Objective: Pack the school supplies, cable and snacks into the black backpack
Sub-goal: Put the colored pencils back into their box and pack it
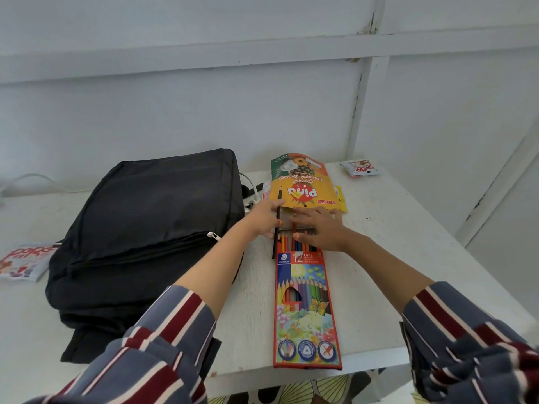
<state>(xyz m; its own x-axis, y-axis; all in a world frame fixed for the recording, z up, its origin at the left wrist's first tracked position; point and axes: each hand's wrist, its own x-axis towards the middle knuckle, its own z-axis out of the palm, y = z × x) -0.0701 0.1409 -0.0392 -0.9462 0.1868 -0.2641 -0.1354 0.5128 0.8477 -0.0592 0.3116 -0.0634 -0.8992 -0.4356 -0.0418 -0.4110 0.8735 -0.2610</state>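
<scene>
Step in hand: tidying the coloured pencil box (306, 301) before packing, nothing looks packed yet. The box lies flat on the white surface (393, 228), just right of the black backpack (145, 214), with its far end open and pencil ends sticking out. Left grip (262, 218) is curled round a loose dark pencil (280, 196), held alongside the box's left edge at the opening. Right grip (318, 225) lies flat, fingers straight, over the protruding pencils and flap, holding nothing. The backpack lies on its side, its front zip (211, 235) apparently closed; main opening not visible. Biscuit bag (303, 188) sits just beyond the hands, a small snack packet (360, 168) at the far right corner, another packet (23, 262) left of the backpack, and a white cable (247, 179) behind the bag. Next move likely: slide the dark pencil into the box, push the ends down and close the flap, then unzip the backpack. It calls for lining the pencil up with the free slot.
</scene>
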